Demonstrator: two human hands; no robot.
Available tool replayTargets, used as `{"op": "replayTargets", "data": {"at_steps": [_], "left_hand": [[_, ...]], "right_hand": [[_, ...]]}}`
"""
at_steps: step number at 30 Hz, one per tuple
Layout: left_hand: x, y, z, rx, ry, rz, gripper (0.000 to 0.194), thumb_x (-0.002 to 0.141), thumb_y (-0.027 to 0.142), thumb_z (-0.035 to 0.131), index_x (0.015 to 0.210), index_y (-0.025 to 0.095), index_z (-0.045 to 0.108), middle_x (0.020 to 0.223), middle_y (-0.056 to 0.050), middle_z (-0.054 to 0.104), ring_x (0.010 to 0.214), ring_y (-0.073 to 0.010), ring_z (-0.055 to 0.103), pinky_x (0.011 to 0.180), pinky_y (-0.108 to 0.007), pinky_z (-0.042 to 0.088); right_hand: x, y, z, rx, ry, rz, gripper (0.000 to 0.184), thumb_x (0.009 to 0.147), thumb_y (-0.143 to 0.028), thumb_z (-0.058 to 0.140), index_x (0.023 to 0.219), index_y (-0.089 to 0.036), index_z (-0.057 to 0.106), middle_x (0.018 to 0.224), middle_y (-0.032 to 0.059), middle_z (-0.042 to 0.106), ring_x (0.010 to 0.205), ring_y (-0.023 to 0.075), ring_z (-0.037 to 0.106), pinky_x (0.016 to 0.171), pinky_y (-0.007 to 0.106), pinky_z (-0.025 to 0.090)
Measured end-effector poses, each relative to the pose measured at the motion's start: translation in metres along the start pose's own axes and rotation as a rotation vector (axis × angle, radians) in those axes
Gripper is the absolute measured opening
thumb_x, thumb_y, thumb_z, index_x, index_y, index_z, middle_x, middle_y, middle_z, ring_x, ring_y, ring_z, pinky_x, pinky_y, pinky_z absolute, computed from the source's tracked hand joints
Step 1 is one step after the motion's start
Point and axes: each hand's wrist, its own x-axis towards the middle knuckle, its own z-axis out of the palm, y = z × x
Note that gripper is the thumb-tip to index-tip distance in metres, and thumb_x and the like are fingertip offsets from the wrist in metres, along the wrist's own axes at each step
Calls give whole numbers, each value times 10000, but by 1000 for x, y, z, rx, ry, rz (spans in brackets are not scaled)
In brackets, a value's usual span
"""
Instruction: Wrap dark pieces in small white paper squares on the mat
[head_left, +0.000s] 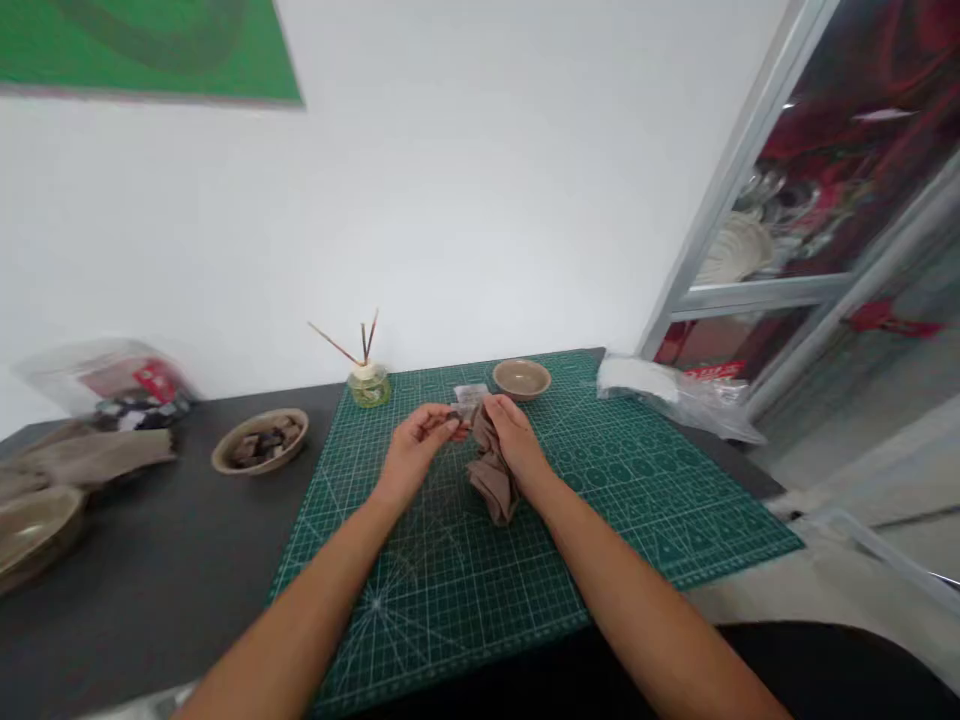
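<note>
My right hand (514,435) grips a crumpled brown cloth (493,485), whose lower end hangs over the green cutting mat (420,590). Just left of it, my left hand (420,440) is closed in a pinch. Between thumb and fingers shows a small dark piece (454,415), too small to name. A little whitish packet or label (470,394) appears just beyond the fingertips; whether a hand touches it I cannot tell. Behind my right hand stands a shallow tan bowl (522,378) on the mat.
At left, a tan bowl (219,460) holds several brown and dark pieces. Farther left are brown cloth (105,458), another bowl (71,512) and a clear plastic bag (112,370). A reed diffuser (368,384) stands by the wall. Plastic packaging (675,390) lies at right, near a glass-fronted cabinet (750,295).
</note>
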Motion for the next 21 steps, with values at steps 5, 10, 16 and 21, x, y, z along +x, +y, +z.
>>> {"op": "replayTargets", "data": {"at_steps": [5, 10, 16, 21], "left_hand": [[4, 0, -1, 56, 65, 32, 219, 677, 320, 709, 825, 168, 652, 743, 14, 633, 634, -93, 544, 644, -213, 428], [3, 4, 1, 187, 9, 20, 195, 690, 304, 680, 818, 161, 646, 683, 23, 600, 584, -86, 509, 576, -201, 406], [1, 5, 3, 277, -41, 38, 171, 695, 286, 646, 806, 166, 598, 636, 42, 551, 590, -94, 510, 559, -198, 415], [0, 4, 0, 387, -96, 70, 129, 716, 273, 612, 792, 170, 592, 637, 43, 546, 588, -96, 500, 559, -200, 403]], "right_hand": [[2, 3, -4, 26, 27, -32, 284, 751, -473, 525, 685, -203, 466, 659, -39, 439, 642, 125, 402, 631, 248, 341], [1, 2, -3, 16, -98, -51, 169, 754, -355, 488, 690, -204, 449, 635, -48, 412, 596, 115, 386, 588, 242, 331], [-1, 2, -4, -197, -214, -106, 73, 769, -277, 443, 758, -206, 453, 667, -47, 441, 624, 119, 417, 596, 244, 348], [1, 7, -7, -379, -219, -177, 32, 767, -217, 409, 736, -209, 415, 686, -38, 429, 656, 133, 415, 617, 260, 338]]}}
